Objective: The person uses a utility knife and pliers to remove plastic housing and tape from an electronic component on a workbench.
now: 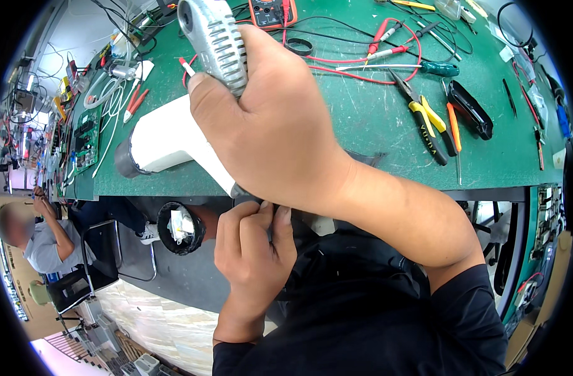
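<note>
R hand [274, 119], approx. 12 o'clock from view ctr, grips ribbed silver metal part [221, 44] betw. thumb & fingers. White dryer-shaped device [164, 135] w/ black end at 10 o'clock, partly behind R hand, by worktop [374, 125] edge. L hand [254, 254], 7 o'clock: fingers curled nr device's lower end, can't tell if holding. Yellow-black pliers [422, 119], green-handled screwdriver [438, 68]: 2 o'clock.

the head view looks down, close over the workbench [361, 119]

Rm has grn bench [393, 168], blk chair [103, 274] to L, pale veined flr [158, 321].
</note>
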